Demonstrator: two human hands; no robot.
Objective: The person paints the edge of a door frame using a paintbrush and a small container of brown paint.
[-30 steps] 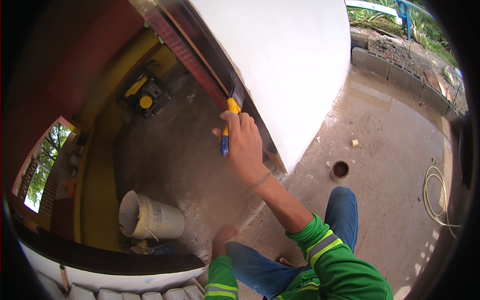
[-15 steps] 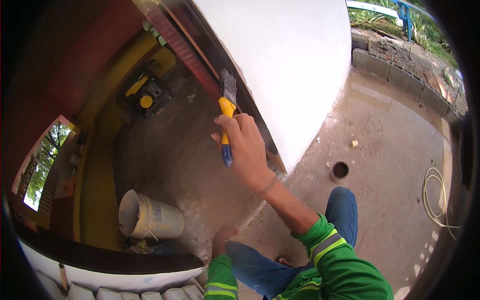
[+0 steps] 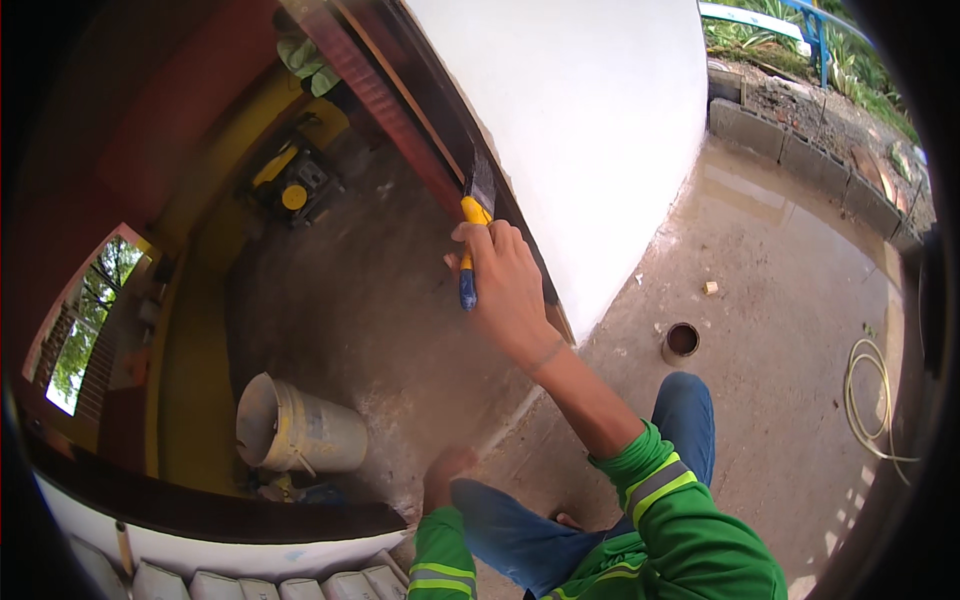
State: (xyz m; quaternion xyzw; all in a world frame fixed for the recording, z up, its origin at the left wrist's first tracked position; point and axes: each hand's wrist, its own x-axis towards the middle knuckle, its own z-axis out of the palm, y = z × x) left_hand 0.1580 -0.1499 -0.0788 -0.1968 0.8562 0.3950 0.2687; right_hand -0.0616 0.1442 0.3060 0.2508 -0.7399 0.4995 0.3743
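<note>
My right hand [image 3: 508, 285] is closed round the handle of a paintbrush [image 3: 477, 208]. The handle is yellow with a blue end, and the dark bristles point up against the dark brown door frame [image 3: 525, 236]. A white wall [image 3: 590, 130] borders that frame on the right. Low down, my left hand [image 3: 448, 470] is beside my bent knee; it is dim and blurred, so its fingers cannot be made out. A can [image 3: 681, 341] with brown inside stands on the floor to the right of my right forearm.
A dirty white bucket [image 3: 310, 430] lies on its side inside the doorway. Farther in stands a yellow and black machine [image 3: 295, 187]. A person in green [image 3: 305, 58] is at the upper left. On the right are a coiled hose [image 3: 868, 400] and concrete blocks [image 3: 800, 155].
My right hand and the paintbrush have moved slightly right, and the bristles now meet the door frame lower down. More of the person in green shows at the upper left.
</note>
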